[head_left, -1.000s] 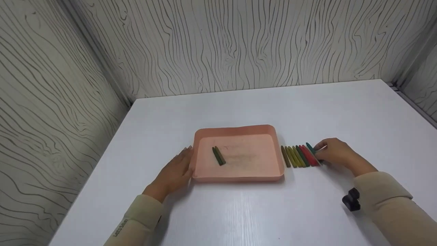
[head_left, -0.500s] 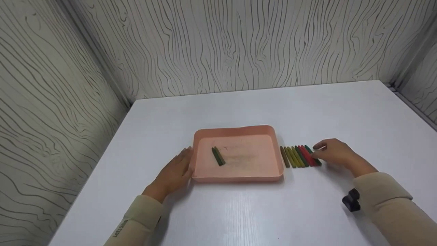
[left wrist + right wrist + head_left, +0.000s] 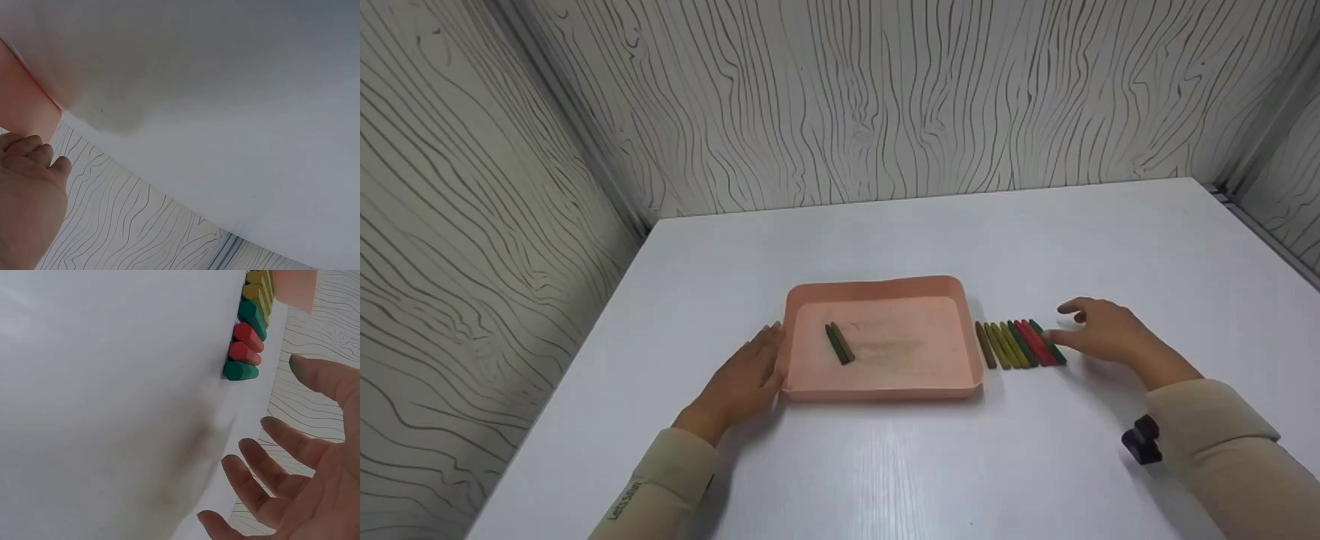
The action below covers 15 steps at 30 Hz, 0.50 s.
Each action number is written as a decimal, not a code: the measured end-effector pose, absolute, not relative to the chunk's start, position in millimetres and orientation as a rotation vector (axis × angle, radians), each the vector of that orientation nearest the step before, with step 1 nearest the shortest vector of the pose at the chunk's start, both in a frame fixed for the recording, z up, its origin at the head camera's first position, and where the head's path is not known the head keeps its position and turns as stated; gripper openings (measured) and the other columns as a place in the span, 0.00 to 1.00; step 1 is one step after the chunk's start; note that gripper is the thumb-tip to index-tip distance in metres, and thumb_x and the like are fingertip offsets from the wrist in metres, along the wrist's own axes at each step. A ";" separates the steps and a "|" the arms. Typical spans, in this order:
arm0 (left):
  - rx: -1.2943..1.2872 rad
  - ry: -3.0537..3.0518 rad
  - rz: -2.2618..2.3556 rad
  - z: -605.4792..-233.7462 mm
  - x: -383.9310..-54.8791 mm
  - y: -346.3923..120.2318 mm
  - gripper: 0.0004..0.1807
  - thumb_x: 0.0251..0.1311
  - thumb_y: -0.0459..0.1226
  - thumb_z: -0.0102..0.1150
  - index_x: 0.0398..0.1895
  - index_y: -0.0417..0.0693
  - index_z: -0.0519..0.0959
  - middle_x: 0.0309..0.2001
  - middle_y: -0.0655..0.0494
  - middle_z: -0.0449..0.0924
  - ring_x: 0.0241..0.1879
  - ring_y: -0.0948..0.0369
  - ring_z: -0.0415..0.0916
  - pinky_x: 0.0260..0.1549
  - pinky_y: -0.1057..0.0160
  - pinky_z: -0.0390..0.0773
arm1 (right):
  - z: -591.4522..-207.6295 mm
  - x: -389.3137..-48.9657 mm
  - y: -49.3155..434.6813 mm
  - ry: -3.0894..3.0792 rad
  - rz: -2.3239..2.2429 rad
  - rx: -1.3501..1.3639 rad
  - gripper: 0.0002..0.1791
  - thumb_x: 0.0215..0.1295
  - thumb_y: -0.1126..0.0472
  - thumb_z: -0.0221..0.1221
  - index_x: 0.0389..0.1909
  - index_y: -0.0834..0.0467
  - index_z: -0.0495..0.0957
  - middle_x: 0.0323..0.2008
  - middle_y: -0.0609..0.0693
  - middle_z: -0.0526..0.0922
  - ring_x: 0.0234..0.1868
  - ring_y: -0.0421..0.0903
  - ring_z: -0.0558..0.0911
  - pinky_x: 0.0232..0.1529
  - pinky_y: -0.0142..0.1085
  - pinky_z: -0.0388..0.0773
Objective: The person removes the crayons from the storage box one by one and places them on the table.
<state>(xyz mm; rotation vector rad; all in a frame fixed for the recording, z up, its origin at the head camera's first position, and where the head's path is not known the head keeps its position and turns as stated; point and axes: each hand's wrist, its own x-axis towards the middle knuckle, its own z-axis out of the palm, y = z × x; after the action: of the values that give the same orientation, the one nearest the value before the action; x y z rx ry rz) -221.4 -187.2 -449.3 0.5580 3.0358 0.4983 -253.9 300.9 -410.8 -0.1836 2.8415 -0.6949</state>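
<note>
A row of several crayons lies side by side on the table, just right of a pink tray [image 3: 885,394]. From left to right come brownish and yellow crayons [image 3: 1003,346], a green one, two red crayons [image 3: 1036,343] and a green crayon [image 3: 241,371] at the right end. My right hand [image 3: 1102,330] hovers beside that end crayon, fingers spread and holding nothing; in the head view its thumb overlaps the crayon. My left hand [image 3: 741,379] rests with straight fingers against the tray's left wall. Two crayons [image 3: 840,343], dark green and olive, lie inside the tray.
The white table [image 3: 840,465] ends at a wood-patterned wall [image 3: 855,105] at the back, with another wall on the left. A black device [image 3: 1142,441] sits at the right wrist. Faint smudges mark the tray's floor.
The right hand has let go of the green crayon, which now lies flat at the row's right end. Its fingers have spread and drawn slightly right. The left hand stays still.
</note>
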 end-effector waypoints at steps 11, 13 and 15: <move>0.596 3.053 0.490 -450.1 -222.3 -187.8 0.31 0.73 0.46 0.36 0.74 0.42 0.52 0.73 0.51 0.51 0.72 0.54 0.47 0.68 0.55 0.51 | -400.8 -258.2 295.4 2.990 -0.630 -0.187 0.42 0.59 0.41 0.60 0.60 0.72 0.66 0.54 0.78 0.67 0.55 0.74 0.67 0.50 0.67 0.67; 0.594 3.054 0.489 -450.3 -222.2 -187.8 0.31 0.73 0.47 0.35 0.74 0.43 0.52 0.73 0.51 0.51 0.72 0.55 0.46 0.68 0.55 0.51 | -396.7 -259.8 292.2 3.004 -0.611 -0.160 0.43 0.58 0.39 0.60 0.61 0.71 0.65 0.55 0.78 0.65 0.56 0.75 0.65 0.48 0.68 0.68; 0.582 3.051 0.486 -450.1 -222.0 -187.7 0.31 0.73 0.48 0.34 0.75 0.44 0.52 0.74 0.53 0.50 0.72 0.56 0.46 0.68 0.56 0.50 | -392.1 -261.1 287.9 3.015 -0.594 -0.139 0.44 0.58 0.38 0.60 0.62 0.70 0.64 0.56 0.78 0.64 0.56 0.76 0.65 0.46 0.69 0.68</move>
<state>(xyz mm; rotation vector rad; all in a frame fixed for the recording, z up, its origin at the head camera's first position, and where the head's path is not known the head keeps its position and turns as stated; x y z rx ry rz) -222.0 -187.7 -450.1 0.5818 3.0513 0.4860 -261.1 287.9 -392.1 -0.1385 3.0147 -0.5936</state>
